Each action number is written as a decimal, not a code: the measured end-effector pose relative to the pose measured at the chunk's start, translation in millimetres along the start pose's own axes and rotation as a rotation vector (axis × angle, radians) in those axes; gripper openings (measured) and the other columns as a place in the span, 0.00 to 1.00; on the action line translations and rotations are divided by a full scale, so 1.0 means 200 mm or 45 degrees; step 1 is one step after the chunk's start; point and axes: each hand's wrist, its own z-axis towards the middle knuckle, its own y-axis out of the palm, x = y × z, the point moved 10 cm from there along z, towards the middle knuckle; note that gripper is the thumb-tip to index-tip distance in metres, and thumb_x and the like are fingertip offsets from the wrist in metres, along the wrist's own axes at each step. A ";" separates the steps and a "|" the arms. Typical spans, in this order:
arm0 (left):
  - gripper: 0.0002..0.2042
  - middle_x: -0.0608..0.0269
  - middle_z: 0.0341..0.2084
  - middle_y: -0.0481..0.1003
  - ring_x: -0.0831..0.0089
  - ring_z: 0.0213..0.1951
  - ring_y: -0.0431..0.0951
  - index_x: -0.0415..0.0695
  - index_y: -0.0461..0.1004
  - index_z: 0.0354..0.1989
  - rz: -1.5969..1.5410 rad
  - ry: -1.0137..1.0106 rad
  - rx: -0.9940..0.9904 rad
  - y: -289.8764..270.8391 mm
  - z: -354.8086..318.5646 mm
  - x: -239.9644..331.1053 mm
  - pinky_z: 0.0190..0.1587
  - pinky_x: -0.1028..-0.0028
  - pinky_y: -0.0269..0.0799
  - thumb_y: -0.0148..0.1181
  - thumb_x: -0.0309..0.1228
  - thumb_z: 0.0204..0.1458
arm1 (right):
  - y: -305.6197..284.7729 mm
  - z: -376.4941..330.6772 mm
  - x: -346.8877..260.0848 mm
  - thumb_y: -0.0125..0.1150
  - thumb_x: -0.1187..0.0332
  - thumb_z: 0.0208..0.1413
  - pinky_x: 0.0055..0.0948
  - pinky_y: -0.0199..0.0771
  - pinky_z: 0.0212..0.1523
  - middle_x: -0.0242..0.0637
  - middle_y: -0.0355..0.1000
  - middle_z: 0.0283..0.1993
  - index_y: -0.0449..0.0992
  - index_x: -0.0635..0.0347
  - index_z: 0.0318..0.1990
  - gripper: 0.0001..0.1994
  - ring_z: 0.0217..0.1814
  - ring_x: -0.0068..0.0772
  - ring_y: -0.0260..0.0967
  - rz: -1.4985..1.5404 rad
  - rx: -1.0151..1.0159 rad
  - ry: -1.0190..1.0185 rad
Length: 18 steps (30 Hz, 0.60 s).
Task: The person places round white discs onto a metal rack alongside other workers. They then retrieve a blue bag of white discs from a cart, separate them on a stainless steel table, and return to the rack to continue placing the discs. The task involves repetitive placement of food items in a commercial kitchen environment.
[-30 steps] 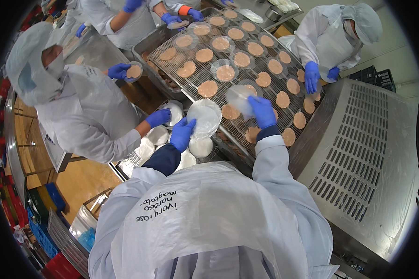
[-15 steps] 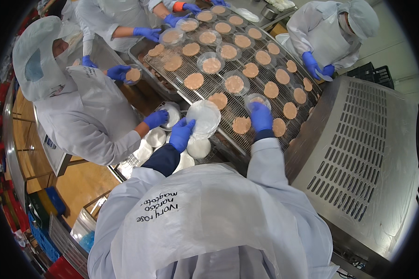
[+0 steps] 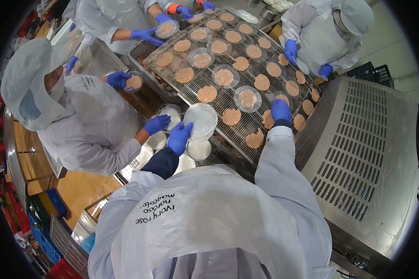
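One more round, translucent plastic sheet [image 3: 259, 103] has just gone onto a flat, pink-brown patty [image 3: 247, 98], leaving that one covered.
It lies on the steel-mesh conveyor [image 3: 251, 119], in from its left edge, the patties having drifted leftward. Your blue-gloved right hand [image 3: 280, 111] has moved off it to a patty nearer the slotted, stainless-steel housing [image 3: 349, 149]; its fingertips are hidden, so whether it grips a sheet, I cannot tell. Your blue-gloved left hand [image 3: 179, 138] grasps a stack of whitish, round plastic sheets [image 3: 201, 118] beside the conveyor's left edge.
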 end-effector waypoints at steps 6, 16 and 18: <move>0.19 0.67 0.40 0.76 0.80 0.39 0.72 0.36 0.72 0.53 -0.031 0.002 -0.084 0.18 -0.02 -0.08 0.41 0.78 0.68 0.60 0.35 0.57 | 0.15 -0.12 -0.49 0.53 0.68 0.57 0.36 0.68 0.55 0.43 0.76 0.49 0.76 0.58 0.53 0.16 0.50 0.49 0.73 0.763 -0.297 -0.423; 0.19 0.70 0.34 0.75 0.83 0.33 0.68 0.36 0.73 0.52 -0.053 0.019 -0.073 0.34 -0.06 -0.28 0.36 0.79 0.66 0.60 0.36 0.57 | 0.11 -0.21 0.01 0.52 0.65 0.57 0.45 0.69 0.54 0.51 0.73 0.50 0.76 0.62 0.46 0.14 0.53 0.51 0.71 0.229 -0.235 -0.029; 0.19 0.70 0.34 0.75 0.83 0.33 0.69 0.36 0.73 0.52 -0.037 -0.002 -0.037 0.36 -0.07 -0.31 0.36 0.80 0.66 0.60 0.35 0.57 | -0.12 -0.14 0.27 0.53 0.66 0.56 0.46 0.71 0.51 0.52 0.74 0.49 0.77 0.63 0.43 0.13 0.50 0.53 0.73 0.018 0.090 -0.081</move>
